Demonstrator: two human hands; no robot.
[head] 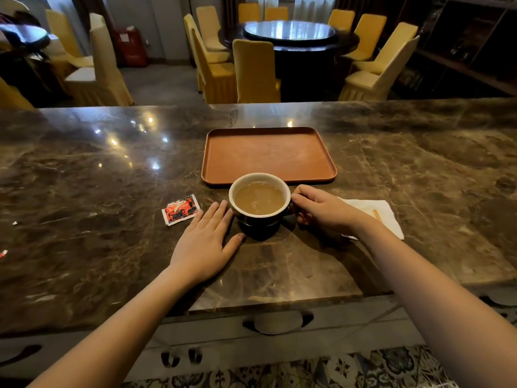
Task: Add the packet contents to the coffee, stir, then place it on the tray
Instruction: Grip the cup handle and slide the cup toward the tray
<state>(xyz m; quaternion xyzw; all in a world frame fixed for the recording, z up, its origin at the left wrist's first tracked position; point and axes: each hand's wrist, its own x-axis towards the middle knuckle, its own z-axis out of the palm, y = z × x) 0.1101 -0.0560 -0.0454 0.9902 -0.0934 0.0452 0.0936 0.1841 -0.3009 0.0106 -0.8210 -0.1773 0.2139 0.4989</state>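
Observation:
A dark cup [260, 219] with a white inside holds light brown coffee and stands on the marble counter, just in front of the tray. My right hand [326, 210] is closed around the cup's handle on its right side. My left hand [205, 242] lies flat on the counter with fingers apart, its fingertips touching the cup's left side. A red and white packet [180, 210] lies flat on the counter left of the cup, torn open at one edge. The empty brown tray [268, 155] sits beyond the cup.
A white napkin [383, 212] with a wooden stir stick [376, 215] on it lies right of my right hand. Small scraps [3, 253] lie at the counter's far left. Beyond the counter [112, 177] stand yellow-covered chairs and a round table [289, 35].

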